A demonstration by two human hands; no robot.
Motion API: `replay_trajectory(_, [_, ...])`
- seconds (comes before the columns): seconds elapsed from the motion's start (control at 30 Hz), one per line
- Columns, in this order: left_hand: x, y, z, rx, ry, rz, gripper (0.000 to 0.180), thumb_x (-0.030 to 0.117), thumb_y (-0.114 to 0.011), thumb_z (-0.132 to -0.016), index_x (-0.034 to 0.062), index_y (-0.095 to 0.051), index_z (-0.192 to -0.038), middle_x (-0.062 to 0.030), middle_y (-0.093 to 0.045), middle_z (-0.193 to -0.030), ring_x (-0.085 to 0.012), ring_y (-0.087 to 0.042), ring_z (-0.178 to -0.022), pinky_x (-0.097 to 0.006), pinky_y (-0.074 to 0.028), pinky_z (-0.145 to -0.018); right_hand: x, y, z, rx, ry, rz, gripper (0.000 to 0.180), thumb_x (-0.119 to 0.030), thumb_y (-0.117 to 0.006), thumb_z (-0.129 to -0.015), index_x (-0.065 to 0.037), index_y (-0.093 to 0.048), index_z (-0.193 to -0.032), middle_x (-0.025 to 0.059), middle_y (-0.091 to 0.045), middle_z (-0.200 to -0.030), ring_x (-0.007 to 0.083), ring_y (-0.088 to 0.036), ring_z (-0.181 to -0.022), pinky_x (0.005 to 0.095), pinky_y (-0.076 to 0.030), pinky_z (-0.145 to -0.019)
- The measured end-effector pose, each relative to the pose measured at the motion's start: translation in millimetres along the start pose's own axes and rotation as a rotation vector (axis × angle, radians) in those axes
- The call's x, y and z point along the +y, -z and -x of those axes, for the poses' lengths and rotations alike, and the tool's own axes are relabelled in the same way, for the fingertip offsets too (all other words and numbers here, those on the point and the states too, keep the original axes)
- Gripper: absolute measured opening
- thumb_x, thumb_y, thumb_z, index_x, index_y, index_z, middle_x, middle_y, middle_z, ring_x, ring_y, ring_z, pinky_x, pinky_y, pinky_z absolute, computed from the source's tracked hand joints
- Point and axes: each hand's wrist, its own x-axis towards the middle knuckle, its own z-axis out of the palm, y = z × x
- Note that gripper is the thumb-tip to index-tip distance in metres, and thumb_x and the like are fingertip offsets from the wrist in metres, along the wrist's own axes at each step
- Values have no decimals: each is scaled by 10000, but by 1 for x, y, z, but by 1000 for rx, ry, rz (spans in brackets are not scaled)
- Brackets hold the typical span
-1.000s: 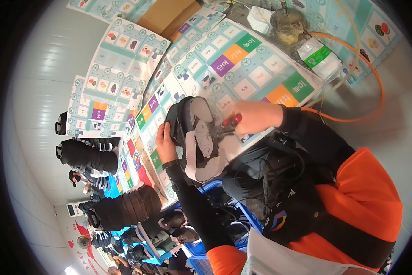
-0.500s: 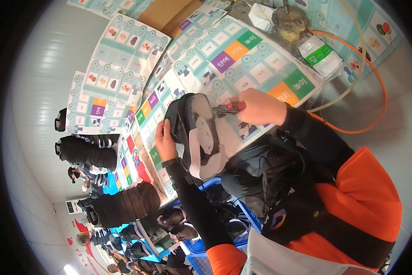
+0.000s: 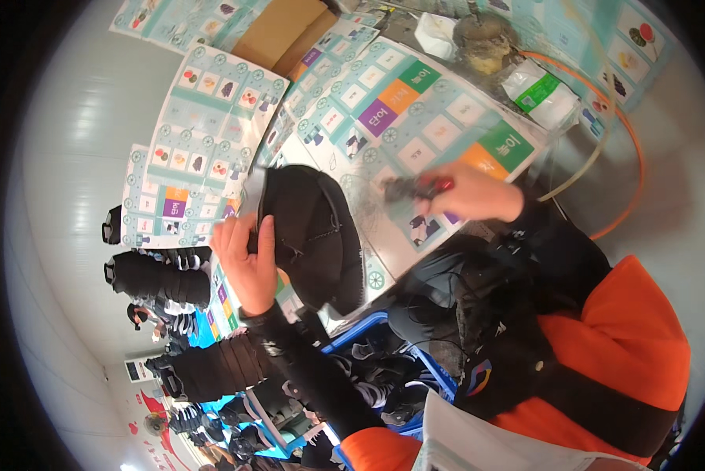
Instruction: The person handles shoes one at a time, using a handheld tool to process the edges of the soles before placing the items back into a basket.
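Observation:
A black shoe upper (image 3: 305,235) lies over the near left of the covered table, its dark stitched face turned up. My left hand (image 3: 246,255) grips its left edge, thumb on top and fingers at the side. To the right, my right hand (image 3: 482,192) is closed around a small dark hand tool (image 3: 411,189) with a red part. Motion smears this tool, so its exact kind cannot be made out. It stays apart from the shoe upper.
Printed sheets (image 3: 439,125) cover the table. A crusted pot (image 3: 486,39), a white and green packet (image 3: 541,94) and an orange hose (image 3: 635,149) are at the far right. A blue basket (image 3: 427,365) holding shoe parts stands below the near edge; stacked black uppers (image 3: 211,365) are left.
The shoe upper has turned over from its grey inner side to its black face and shifted slightly left. My right hand has moved right with the tool, away from it.

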Motion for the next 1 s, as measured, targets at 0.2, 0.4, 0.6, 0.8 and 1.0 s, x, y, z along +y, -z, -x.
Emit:
replay_trajectory(0.2, [4,-26,-5,-241,-334,-82,159,298,-840,-816,166,-757,-848,-44,-498,-814,-278,-522,-902,-461,-371,-921,-26,41,24,201,-53,-98,313,-149,-745,-819,21,-707,-1079,56,-656,-748,156,-566,-618,322,-465,-594])
replay_trajectory(0.4, [-7,-106,53,99,228,-22,157,185,-790,-911,74,-720,-823,-53,-589,-832,-317,-552,-883,-461,-427,-885,-39,27,26,142,31,123,174,-80,-675,-867,-32,-727,-1026,-35,-699,-823,61,-566,-619,237,-425,-514])
replay_trajectory(0.6, [4,-106,53,171,720,-145,329,320,-674,-1004,0,-732,-954,-250,-691,-813,-489,-675,-853,-535,-524,-723,-36,34,27,181,36,104,174,-61,-668,-854,-23,-716,-1017,-16,-709,-831,59,-573,-655,239,-432,-540])
replay_trajectory(0.8, [36,-63,54,138,526,-120,259,255,-679,-1014,36,-771,-1116,-224,-750,-963,-442,-718,-874,-456,-554,-737,-44,47,34,144,106,44,189,-150,-748,-862,-13,-691,-979,73,-593,-706,147,-487,-620,319,-425,-610])
replay_trajectory(1.0, [33,44,-16,373,435,-326,219,100,-685,-956,62,-775,-1152,-124,-778,-1118,-284,-742,-989,-386,-571,-877,-42,48,24,186,203,74,180,-114,-725,-863,-5,-700,-1005,43,-603,-706,111,-497,-616,300,-402,-577])
